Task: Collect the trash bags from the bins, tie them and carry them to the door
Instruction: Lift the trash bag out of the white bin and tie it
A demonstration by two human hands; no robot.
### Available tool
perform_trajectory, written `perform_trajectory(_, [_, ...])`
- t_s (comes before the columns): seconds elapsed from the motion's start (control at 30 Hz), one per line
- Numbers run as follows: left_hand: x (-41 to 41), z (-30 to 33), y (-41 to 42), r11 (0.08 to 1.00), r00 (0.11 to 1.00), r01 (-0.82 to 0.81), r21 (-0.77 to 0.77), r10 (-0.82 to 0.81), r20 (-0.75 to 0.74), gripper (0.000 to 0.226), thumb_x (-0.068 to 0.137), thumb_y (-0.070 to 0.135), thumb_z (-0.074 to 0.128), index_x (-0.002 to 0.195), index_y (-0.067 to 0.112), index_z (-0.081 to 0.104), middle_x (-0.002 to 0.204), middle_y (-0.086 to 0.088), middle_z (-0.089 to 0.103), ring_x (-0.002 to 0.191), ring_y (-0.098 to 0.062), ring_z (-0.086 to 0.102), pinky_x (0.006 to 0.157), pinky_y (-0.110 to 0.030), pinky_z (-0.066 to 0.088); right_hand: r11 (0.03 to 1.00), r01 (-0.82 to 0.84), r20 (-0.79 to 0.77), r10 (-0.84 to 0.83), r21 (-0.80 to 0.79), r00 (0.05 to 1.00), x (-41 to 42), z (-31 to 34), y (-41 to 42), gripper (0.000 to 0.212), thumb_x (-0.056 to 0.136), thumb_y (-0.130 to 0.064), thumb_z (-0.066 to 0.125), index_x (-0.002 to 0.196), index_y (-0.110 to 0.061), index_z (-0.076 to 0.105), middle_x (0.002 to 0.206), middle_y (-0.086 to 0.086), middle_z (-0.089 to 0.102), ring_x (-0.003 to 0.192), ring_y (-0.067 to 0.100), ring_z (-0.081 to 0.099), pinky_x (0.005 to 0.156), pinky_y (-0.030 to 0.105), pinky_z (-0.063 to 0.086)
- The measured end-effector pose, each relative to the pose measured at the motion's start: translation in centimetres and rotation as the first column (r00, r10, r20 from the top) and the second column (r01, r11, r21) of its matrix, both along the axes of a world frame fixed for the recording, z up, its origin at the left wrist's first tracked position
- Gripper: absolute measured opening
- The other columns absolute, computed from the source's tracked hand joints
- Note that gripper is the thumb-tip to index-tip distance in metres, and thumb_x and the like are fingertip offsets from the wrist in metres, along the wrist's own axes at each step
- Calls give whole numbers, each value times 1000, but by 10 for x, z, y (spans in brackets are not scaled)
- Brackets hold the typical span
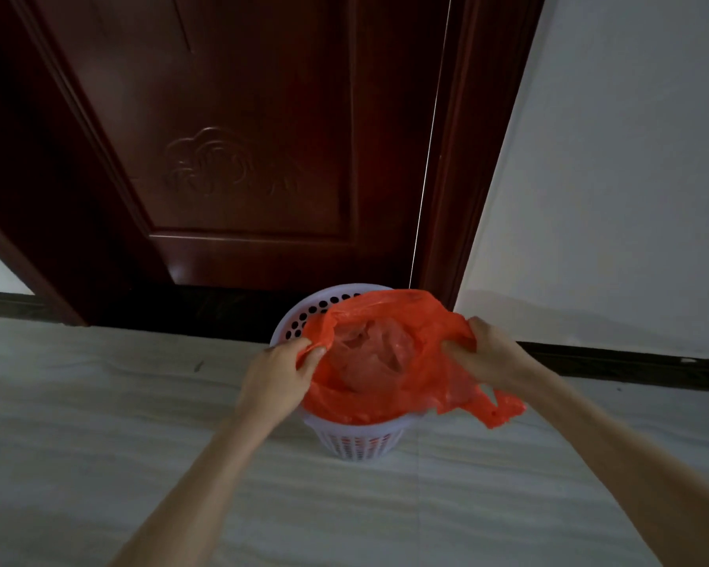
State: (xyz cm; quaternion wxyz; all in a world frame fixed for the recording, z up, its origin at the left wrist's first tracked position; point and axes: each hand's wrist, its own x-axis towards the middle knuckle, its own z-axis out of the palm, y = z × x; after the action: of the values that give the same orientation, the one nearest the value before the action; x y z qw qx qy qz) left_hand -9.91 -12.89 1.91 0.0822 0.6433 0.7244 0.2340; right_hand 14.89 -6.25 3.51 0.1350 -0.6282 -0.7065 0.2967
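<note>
An orange plastic trash bag [379, 358] lines a white perforated bin [357, 441] on the floor in front of a dark wooden door [238, 128]. My left hand [277, 372] pinches the bag's left rim. Gripping the right rim is my right hand [481, 351], which has pulled that edge up and outward off the bin. One handle flap of the bag hangs over the bin's right side. Crumpled pale trash lies inside the bag.
The bin stands on a pale tiled floor [99, 423] close to the door's threshold and the door frame [463, 178]. A white wall [614, 178] with a dark baseboard [631, 364] runs to the right.
</note>
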Motion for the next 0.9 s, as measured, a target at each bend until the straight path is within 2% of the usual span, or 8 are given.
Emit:
perform_trajectory(0.1, [6,-8,1,992,992,-89,93,80,99,36,93,34,47,59,22,42,53,7,45,58,-22,50,48,-25,26,981,-193,413,185,-23,892,5,-5,-14,72,72,-58,63,119,-8,42,119,10,50,114,27,49,92,36,41])
perform_trajectory(0.17, [12,-9,2,987,977,-135,89,117,179,35,94,38,44,62,23,40,54,11,43,56,-16,46,53,-26,30,967,-250,541,239,-54,807,7,-15,-22,78,69,-65,61,120,-10,42,120,6,42,117,24,42,96,37,40])
perform_trajectory(0.23, [15,-10,4,986,962,-153,70,132,238,33,94,40,40,71,18,47,58,8,50,54,-11,48,50,-22,32,974,-222,449,213,-32,868,8,-27,-23,55,77,-56,59,108,-11,49,113,6,45,109,23,45,89,35,42])
perform_trajectory(0.3, [15,-9,8,983,937,-180,39,159,311,29,95,35,43,73,17,51,61,5,54,53,-5,48,46,-13,33,999,-46,85,44,20,995,6,-28,-19,21,85,-32,59,80,-13,53,92,9,56,84,24,56,71,31,44])
perform_trajectory(0.43, [11,4,23,975,894,-190,-114,220,391,34,92,24,46,60,14,42,55,1,45,52,-10,44,50,-27,32,981,188,-365,-194,-53,911,-9,-10,5,23,81,1,44,65,-13,51,57,4,50,45,12,46,42,22,38])
perform_trajectory(0.7, [11,62,49,911,863,-273,308,90,497,29,93,20,49,64,16,43,57,8,46,56,0,44,55,-20,26,974,-10,-206,58,226,977,-54,45,46,13,89,-13,52,95,-3,57,83,5,53,78,19,51,68,28,41])
perform_trajectory(0.8, [5,70,56,942,923,-165,291,43,381,28,91,20,53,65,16,45,54,8,45,53,-5,46,55,-16,31,971,-114,-78,133,210,988,-49,55,52,21,93,-9,44,104,1,59,89,8,53,85,20,50,71,26,36])
perform_trajectory(0.9, [4,75,62,909,891,-239,341,66,449,24,92,19,52,69,11,48,56,6,46,64,-17,49,58,-18,26,961,-19,-196,75,276,978,-47,65,54,26,92,0,40,106,-1,61,91,7,55,87,20,51,73,25,37])
